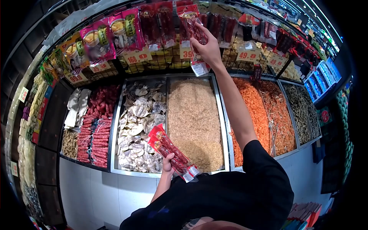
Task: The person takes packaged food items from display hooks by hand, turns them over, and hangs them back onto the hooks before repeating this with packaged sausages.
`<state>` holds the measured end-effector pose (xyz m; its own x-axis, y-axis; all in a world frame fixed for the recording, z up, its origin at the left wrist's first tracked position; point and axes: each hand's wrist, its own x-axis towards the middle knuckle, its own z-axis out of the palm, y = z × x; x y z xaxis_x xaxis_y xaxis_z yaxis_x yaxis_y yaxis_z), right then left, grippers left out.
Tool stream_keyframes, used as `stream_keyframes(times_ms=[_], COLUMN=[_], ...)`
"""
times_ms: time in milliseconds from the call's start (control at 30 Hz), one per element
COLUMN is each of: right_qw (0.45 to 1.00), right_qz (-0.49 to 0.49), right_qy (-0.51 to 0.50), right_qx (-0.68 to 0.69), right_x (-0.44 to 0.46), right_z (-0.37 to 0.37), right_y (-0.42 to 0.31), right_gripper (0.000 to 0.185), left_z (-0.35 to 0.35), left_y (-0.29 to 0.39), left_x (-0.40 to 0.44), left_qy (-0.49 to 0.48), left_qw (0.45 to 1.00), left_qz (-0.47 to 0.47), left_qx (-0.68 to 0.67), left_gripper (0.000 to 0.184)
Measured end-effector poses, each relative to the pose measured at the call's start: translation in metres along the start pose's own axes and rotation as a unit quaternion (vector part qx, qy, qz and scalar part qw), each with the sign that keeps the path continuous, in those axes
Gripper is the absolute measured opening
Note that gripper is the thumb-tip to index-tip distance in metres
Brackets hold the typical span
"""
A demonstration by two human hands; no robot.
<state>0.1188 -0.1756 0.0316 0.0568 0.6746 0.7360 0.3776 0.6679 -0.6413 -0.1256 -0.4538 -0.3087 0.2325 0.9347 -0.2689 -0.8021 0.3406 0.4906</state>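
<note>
My left hand (167,165) is closed on the lower edge of a red and clear packet of dried sausages (171,148), held tilted above the trays of dried fish and small pale dried shrimp. White labels hang at the packet's lower end. My right hand (207,46) reaches far forward to the hanging rack. Its fingers are wrapped round a similar sausage packet (188,19), which has a white label (200,69) at the bottom. Whether this packet still hangs from a hook I cannot tell.
Metal-edged trays hold flat dried fish (136,115), pale dried shrimp (193,96), orange dried shrimp (247,111) and bundled sausages (96,134). Pink bags (97,42) and more sausage packets (166,23) hang along the wire rack (168,63) above price cards (138,56).
</note>
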Motion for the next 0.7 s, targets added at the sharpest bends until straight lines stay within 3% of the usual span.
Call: stream_keyframes(times_ms=[367,433,567,700], right_qw=[0.997,0.991,0.988,0.971], right_qz=[0.057,0.101,0.055,0.113], right_qy=[0.021,0.015,0.064,0.021], right_qx=[-0.038,-0.082,-0.131,-0.210], right_x=[0.030,0.044,0.073,0.105], right_z=[0.021,0.026,0.045,0.056], right_y=[0.029,0.039,0.076,0.111], right_gripper=[0.060,0.063,0.064,0.069], left_z=[0.009,0.010,0.023,0.011], left_y=[0.003,0.004,0.008,0.007], left_x=[-0.001,-0.002,-0.002,-0.001], left_qy=[-0.016,-0.022,0.013,-0.004], left_qw=[1.000,1.000,1.000,1.000], left_qz=[-0.015,-0.013,-0.007,0.011], left_qx=[0.004,0.001,-0.026,-0.007], left_gripper=[0.047,0.047,0.040,0.048])
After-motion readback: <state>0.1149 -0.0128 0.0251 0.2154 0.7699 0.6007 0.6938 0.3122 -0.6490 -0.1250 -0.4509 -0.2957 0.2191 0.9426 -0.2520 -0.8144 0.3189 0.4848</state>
